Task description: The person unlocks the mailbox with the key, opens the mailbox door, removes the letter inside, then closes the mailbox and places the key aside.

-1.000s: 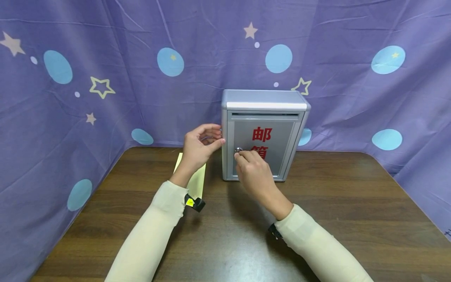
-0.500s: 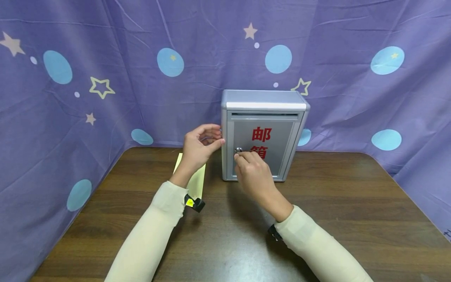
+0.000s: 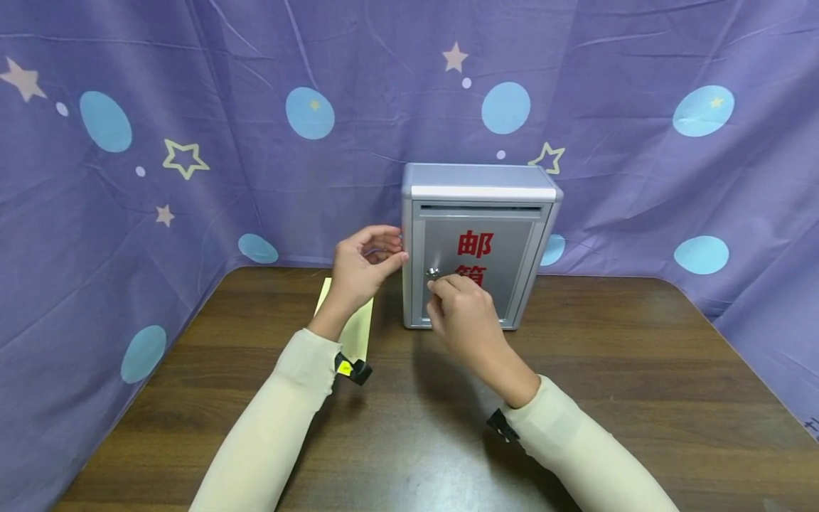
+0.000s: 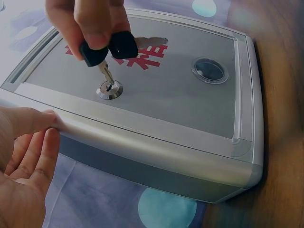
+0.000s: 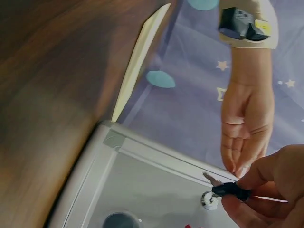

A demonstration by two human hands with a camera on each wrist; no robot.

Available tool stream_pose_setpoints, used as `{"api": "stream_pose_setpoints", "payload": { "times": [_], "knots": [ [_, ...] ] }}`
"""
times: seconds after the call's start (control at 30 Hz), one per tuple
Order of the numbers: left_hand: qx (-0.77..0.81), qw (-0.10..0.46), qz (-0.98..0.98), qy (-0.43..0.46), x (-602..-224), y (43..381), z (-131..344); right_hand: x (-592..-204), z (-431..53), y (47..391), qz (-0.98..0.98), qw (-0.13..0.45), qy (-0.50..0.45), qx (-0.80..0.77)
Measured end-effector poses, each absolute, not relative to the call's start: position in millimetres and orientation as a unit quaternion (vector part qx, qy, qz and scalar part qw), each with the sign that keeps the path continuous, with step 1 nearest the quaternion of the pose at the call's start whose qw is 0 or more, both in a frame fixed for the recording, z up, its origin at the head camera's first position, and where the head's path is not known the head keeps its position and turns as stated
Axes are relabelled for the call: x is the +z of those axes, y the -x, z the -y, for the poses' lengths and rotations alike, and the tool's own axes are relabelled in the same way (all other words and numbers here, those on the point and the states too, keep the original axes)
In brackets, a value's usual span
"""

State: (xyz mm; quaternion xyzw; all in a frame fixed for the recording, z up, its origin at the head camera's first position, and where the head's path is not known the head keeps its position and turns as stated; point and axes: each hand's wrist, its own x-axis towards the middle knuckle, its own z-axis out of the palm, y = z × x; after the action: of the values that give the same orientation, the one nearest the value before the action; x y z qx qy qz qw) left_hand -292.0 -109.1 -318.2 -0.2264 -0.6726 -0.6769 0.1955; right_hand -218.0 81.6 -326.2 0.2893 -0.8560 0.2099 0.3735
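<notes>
A grey metal mailbox point(image 3: 448, 176) with red characters stands upright on the table. My right hand point(image 3: 467, 309) pinches a black-headed key point(image 4: 107, 71) in front of the round lock point(image 4: 108, 94) on its door. The key's tip is at the keyhole in the left wrist view; whether it is inside I cannot tell. A second black-headed key point(image 4: 151, 42) hangs beside it, its blade pointing sideways. My left hand point(image 3: 358, 267) rests its thumb and fingertips against the mailbox's left side edge, the fingers loosely bent. The door is closed.
A pale yellow flat paper piece point(image 3: 360, 333) lies on the wooden table point(image 3: 614, 398), left of the mailbox and partly behind my left wrist. A purple patterned cloth point(image 3: 358, 185) hangs close behind and at the sides. The door has a round window point(image 4: 210, 70).
My right hand has shifted slightly toward me and to the right, a little away from the lock, with the key still pinched. The left hand and mailbox have stayed put.
</notes>
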Motion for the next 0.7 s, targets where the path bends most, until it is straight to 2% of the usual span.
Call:
{"api": "stream_pose_setpoints", "payload": {
  "times": [0.3, 0.7],
  "knots": [
    [-0.672, 0.198, 0.676, 0.229, -318, 292, 110, -311, -88, 213, 0.873, 0.265, -0.267, 0.31],
    [-0.672, 0.197, 0.676, 0.229, -317, 291, 109, -313, -96, 223, 0.896, 0.038, -0.259, 0.359]
  ]
}}
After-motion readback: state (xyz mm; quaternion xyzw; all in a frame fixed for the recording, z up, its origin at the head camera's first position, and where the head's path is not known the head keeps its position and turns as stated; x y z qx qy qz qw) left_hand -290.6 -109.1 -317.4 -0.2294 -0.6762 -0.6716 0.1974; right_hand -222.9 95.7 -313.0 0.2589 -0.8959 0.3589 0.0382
